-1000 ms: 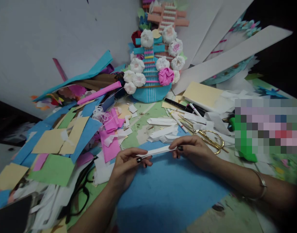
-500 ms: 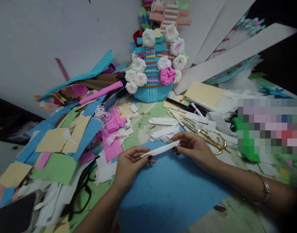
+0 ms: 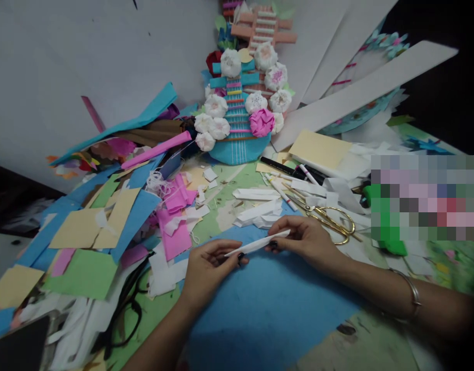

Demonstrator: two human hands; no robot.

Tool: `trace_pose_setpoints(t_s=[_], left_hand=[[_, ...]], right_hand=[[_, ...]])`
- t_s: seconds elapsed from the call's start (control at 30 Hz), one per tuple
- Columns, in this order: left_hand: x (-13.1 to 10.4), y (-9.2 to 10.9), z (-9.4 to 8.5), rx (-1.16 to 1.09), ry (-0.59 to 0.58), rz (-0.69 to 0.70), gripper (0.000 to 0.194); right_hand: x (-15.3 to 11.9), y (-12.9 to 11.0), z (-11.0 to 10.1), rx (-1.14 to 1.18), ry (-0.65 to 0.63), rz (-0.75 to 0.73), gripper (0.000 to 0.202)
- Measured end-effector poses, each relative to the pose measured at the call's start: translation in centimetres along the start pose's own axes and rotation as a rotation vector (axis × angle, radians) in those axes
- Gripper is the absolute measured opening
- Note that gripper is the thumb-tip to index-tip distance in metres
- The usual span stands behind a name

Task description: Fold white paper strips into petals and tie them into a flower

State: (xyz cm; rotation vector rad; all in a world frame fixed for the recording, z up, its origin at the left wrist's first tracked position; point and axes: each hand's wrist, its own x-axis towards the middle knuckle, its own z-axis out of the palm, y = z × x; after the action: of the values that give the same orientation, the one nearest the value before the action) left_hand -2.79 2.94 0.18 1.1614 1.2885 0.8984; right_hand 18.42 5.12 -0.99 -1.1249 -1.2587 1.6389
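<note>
Far L: phone [image 3: 22, 342], partly out of frame, nr white scraps; green paper [image 3: 82, 273] beyond it. Next R, dark glasses frame [image 3: 123, 288], then pink paper [image 3: 177, 247] past my L wrist.

L hand [image 3: 208, 265]: grasping, thumb on near side, fingers behind, pinching L end of white paper strip [image 3: 257, 246]. L tip just shows btwn thumb & fingers.

Strip = ctr, btwn both hands, over blue sheet [image 3: 275, 304]. Can't tell if its underside clears the sheet. Long axis approx L-R, tilted: L end lower in view & nearer me, R end higher. Narrow, looks folded lengthwise; folds too small to read. Neither hand is nearer: strip spans the gap, each has own end, so the axis runs hand to hand.

Just beyond strip, away from me: pile of folded white strips [image 3: 258, 212], also approx L-R; R fingers sit closest to it. Behind that, blue paper guitar [image 3: 239, 147] w/ white flowers around it.

R hand [image 3: 306, 242]: also grasping, thumb near side, fingers over the far side, R end running btwn them. Gold scissors [image 3: 329, 221] lie just past R hand, not in use. Bracelet [image 3: 414, 291] on R forearm. Far R: pixelated patch, can't tell contents.
</note>
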Motion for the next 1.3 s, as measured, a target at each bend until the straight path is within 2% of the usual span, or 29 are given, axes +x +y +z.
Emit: trace_pose_setpoints(t_s=[0.1, 0.23, 0.4, 0.5, 0.73, 0.97, 1.13, 1.3], left_hand=[[-0.1, -0.1, 0.2, 0.055, 0.016, 0.055, 0.016], [-0.3, -0.3, 0.4, 0.128, -0.002, 0.096, 0.015], [-0.3, -0.7, 0.7, 0.256, -0.053, 0.143, 0.016], [-0.3, -0.6, 0.7, 0.311, -0.111, 0.182, 0.015], [-0.7, -0.5, 0.5, 0.424, -0.136, 0.24, 0.017], [-0.6, -0.3, 0.3, 0.539, -0.164, 0.394, 0.014], [-0.5, -0.1, 0.0, 0.525, -0.139, 0.317, 0.016], [-0.5, 0.0, -0.2, 0.254, -0.014, 0.095, 0.014]], right_hand=[[-0.2, -0.1, 0.3, -0.066, -0.047, 0.031, 0.026], [-0.7, -0.3, 1.0, -0.113, -0.079, 0.028, 0.011], [-1.2, -0.1, 1.6, -0.155, -0.076, -0.04, 0.012], [-1.2, 0.2, 1.4, -0.193, -0.066, -0.082, 0.015], [-0.8, 0.5, 0.7, -0.302, -0.037, -0.163, 0.012], [-1.0, 0.6, 0.6, -0.363, -0.153, -0.189, 0.018], [-0.7, 0.5, 0.3, -0.267, -0.116, -0.139, 0.014], [-0.2, 0.3, 0.0, -0.074, -0.06, -0.052, 0.016]])
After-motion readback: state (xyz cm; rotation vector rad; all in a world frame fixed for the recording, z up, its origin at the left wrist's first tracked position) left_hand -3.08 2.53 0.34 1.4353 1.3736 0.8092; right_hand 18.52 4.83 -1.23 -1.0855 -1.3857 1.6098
